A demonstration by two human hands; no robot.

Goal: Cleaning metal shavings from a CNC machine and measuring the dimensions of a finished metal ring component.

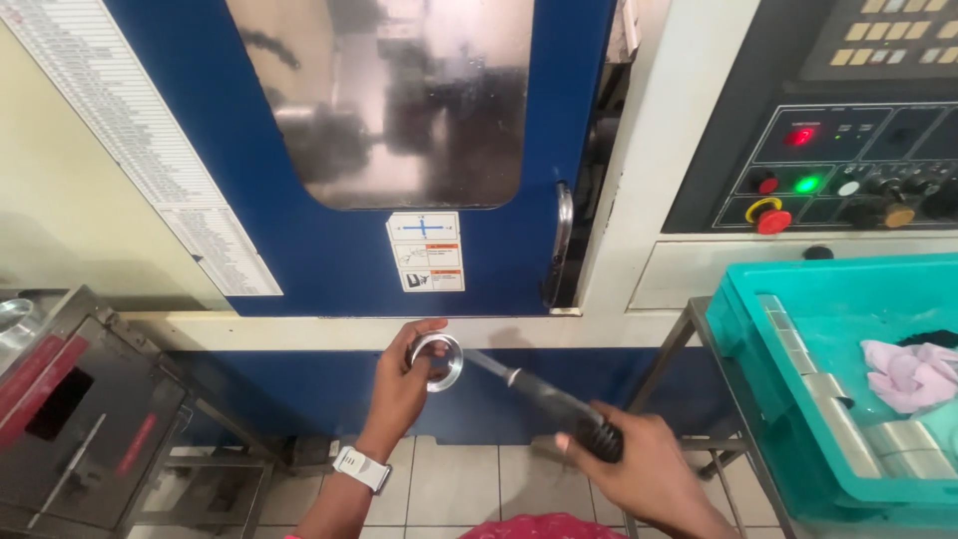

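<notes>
Left hand [399, 384] pinches a shiny metal ring [437, 360] by its rim, fingers curled round the left edge, bore turned toward the viewer — held out in front of the body, likely so the opening stays reachable. Watch [360, 467] on that wrist.

Right hand [639, 464] closed around the ribbed black grip of a slim tool [547, 396]; its thin metal tip angles up-left and meets the ring at or just inside the bore. Exact contact is too small to tell.

Beyond the hands: machine with blue door [329, 250], window and vertical handle [562, 240], door shut. Control panel [848, 165] far right, red and green lights lit.

Right, on a metal stand: teal bin [788, 379] holding a row of similar metal pieces [848, 409] along its near wall, and a pink cloth [910, 374]. Grey cabinet [80, 419] near left.
</notes>
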